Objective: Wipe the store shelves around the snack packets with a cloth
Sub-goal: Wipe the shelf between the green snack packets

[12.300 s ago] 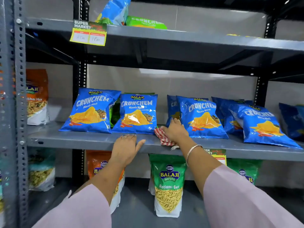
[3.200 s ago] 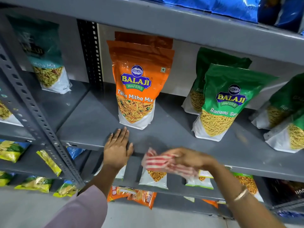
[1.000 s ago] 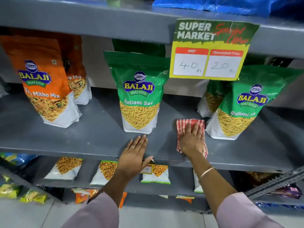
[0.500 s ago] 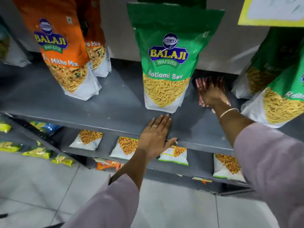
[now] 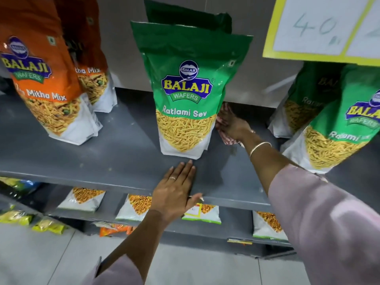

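A grey metal shelf (image 5: 123,157) carries upright snack packets. My right hand (image 5: 231,125) reaches deep to the back, just right of a green Ratlami Sev packet (image 5: 186,93), and presses a red-and-white striped cloth (image 5: 227,138) flat on the shelf. Most of the cloth is hidden under the hand. My left hand (image 5: 174,192) lies flat on the shelf's front edge, fingers together, holding nothing, just in front of that green packet.
Orange Mitha Mix packets (image 5: 44,79) stand at the left, more green packets (image 5: 337,120) at the right. A yellow-framed price card (image 5: 320,27) hangs from the shelf above. A lower shelf (image 5: 232,229) holds small packets, above a tiled floor (image 5: 41,260).
My right hand has slid the cloth further back and left, tight beside the green packet. The view has moved closer. My left hand stays on the front edge.
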Demonstrator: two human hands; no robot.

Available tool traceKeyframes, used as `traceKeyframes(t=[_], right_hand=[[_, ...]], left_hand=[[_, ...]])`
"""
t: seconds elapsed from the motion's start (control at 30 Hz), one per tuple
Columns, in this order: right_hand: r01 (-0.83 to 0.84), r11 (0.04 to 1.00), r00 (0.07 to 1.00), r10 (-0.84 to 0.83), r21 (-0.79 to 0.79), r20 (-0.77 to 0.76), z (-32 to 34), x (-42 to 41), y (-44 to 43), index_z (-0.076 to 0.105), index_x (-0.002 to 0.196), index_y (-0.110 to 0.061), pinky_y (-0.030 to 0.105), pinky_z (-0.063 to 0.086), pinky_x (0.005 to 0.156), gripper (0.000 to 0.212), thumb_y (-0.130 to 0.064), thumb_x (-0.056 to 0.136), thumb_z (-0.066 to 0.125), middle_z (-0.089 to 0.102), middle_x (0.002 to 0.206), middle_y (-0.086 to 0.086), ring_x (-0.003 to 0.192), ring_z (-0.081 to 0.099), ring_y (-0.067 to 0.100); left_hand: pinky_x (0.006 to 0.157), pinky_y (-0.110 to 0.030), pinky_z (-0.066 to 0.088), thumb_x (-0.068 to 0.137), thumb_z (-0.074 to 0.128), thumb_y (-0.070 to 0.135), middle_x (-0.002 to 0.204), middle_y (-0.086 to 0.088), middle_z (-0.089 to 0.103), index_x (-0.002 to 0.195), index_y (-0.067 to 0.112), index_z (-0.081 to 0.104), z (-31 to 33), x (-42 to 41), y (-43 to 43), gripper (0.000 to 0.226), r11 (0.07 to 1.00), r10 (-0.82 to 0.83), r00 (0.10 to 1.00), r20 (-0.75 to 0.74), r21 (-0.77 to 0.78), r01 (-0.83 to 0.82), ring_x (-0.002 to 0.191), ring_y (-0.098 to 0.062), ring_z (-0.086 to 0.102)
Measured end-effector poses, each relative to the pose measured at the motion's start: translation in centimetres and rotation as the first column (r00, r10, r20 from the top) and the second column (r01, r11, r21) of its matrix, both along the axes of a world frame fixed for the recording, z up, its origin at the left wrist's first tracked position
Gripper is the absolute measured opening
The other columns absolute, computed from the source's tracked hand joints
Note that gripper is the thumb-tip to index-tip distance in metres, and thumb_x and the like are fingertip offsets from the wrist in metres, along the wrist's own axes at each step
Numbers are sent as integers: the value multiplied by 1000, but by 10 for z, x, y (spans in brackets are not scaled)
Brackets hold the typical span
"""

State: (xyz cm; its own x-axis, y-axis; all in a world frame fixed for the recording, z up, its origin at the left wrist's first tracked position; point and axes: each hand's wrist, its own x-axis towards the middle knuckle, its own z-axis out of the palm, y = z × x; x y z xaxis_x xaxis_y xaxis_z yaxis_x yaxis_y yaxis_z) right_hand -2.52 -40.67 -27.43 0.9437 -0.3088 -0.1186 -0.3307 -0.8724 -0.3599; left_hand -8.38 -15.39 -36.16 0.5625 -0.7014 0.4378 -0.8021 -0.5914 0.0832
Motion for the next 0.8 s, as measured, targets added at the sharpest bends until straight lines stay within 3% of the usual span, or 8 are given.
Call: traceKeyframes(t=[0.27, 0.4, 0.47, 0.53, 0.6, 0.63, 0.7, 0.8], right_hand=[[11, 996, 998, -16, 88, 63, -14, -87, 35, 44, 136, -37, 35, 35, 110, 41, -30, 96, 46, 40, 150, -2, 132, 46, 28], [-63, 995, 995, 69, 79, -78, -5, -128, 45, 52, 132, -30, 33, 37, 107, 39, -20, 95, 50, 48, 145, 4, 128, 50, 26], [-194, 948, 934, 257, 252, -247, 18, -144, 40, 58, 128, -16, 40, 41, 107, 38, -6, 91, 52, 58, 134, 13, 118, 56, 22], [-216, 840, 870, 397, 497, -293, 42, -156, 31, 59, 122, -3, 35, 48, 98, 34, 4, 90, 52, 66, 118, 17, 101, 60, 15], [-93, 741, 945, 276, 665, -176, 57, -159, 26, 61, 117, -3, 24, 51, 87, 29, 3, 89, 53, 68, 106, 11, 90, 65, 10], [-19, 721, 991, 105, 692, -82, 55, -152, 22, 63, 116, -6, 26, 50, 88, 29, -1, 89, 54, 68, 107, 10, 93, 66, 13], [99, 787, 984, -169, 609, 59, 40, -134, 23, 61, 122, -14, 33, 44, 99, 33, -7, 92, 49, 65, 122, 7, 110, 59, 17], [94, 985, 994, -85, 147, -62, -5, -121, 42, 26, 148, -21, 45, 11, 121, 48, -19, 100, 33, 20, 159, 0, 147, 16, 17]], left_hand=[[101, -37, 28, 84, 37, 47, 127, -14, 60, 120, 1, 61, 15, -7, 3, 63, 993, 51, 996, -72, 108, -43, 114, -29, 59], [101, -38, 28, 84, 36, 41, 127, -14, 59, 121, 1, 60, 16, -9, 4, 60, 992, 66, 994, -87, 113, -56, 114, -30, 58], [101, -38, 27, 84, 34, 40, 127, -14, 59, 121, 1, 60, 17, -9, 5, 60, 989, 66, 993, -97, 135, -52, 115, -30, 58], [101, -38, 27, 85, 34, 40, 126, -15, 60, 120, 1, 60, 18, -10, 4, 59, 989, 64, 992, -112, 140, -48, 114, -31, 58], [101, -38, 27, 85, 34, 39, 125, -15, 61, 120, 0, 61, 18, -10, 3, 59, 990, 63, 990, -122, 134, -47, 113, -31, 59], [101, -38, 26, 86, 34, 40, 124, -15, 61, 120, 0, 61, 18, -10, 3, 59, 990, 66, 990, -122, 134, -50, 113, -31, 59], [101, -37, 26, 93, 26, 44, 125, -15, 61, 120, 0, 61, 18, -10, 4, 62, 987, 72, 989, -129, 150, -52, 113, -31, 59], [102, -37, 25, 98, 7, 48, 127, -14, 60, 121, 0, 60, 19, -11, 5, 75, 986, 64, 984, -169, 166, -35, 115, -30, 58]])
